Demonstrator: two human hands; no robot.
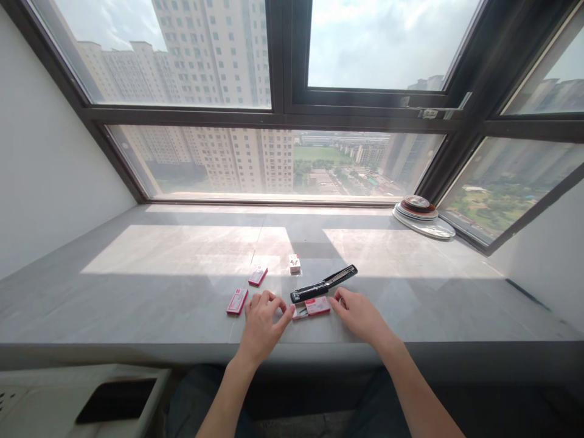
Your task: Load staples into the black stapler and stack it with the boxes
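Note:
A pink and white staple box (318, 306) lies near the sill's front edge, its inner tray slid partly out to the left with something dark and metallic inside. At the tray's left end, my left hand (263, 322) is closed, thumb and index finger pinching its edge. Just beside the box's right end is my right hand (358, 313), thumb and fingertips pressed together; whatever small thing they may hold is hidden. Right behind the box rests a black stapler (325, 285), its top swung open toward the right.
Two more pink and white boxes (237, 302) (258, 275) lie left of the stapler. A small white box (294, 263) stands behind it. Stacked plates or lids (424, 219) sit in the far right corner by the window. The grey sill (137, 310) ends at a front edge.

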